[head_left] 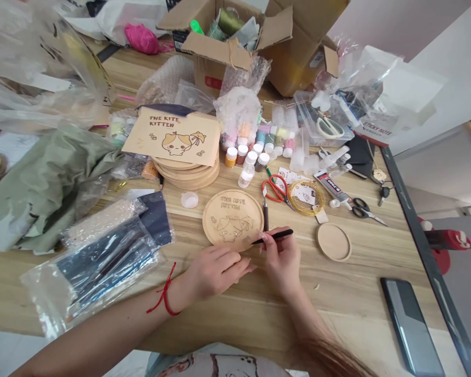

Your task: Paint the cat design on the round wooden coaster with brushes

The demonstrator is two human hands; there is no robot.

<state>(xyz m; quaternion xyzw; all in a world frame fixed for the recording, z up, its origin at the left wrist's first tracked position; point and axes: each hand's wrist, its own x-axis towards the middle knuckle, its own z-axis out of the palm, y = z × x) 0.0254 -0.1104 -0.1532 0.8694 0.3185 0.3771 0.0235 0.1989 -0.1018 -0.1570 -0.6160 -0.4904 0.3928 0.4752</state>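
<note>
My right hand [283, 257] is closed around a slim black pointed tool [277, 235], pen or tweezers, I cannot tell which. Its tip reaches the lower right rim of a round wooden disc [215, 212] bearing a drawn kitten and lettering. Just below that disc is my left hand [215, 269], fingers curled together; whatever they pinch, if anything, is hidden. A dark-handled craft knife [266, 214] lies along the disc's right side. Behind the disc, a card with a printed kitten [172, 135] rests on stacked wooden discs [192, 178].
Paint bottles [245, 173], red-handled scissors [273, 189] and coiled gold wire [306, 197] lie beyond. A small round wooden tray [333, 242], black scissors [363, 209] and a phone [410, 322] are at right. Plastic packets [110, 262] lie left; a cardboard box [208, 57] stands behind.
</note>
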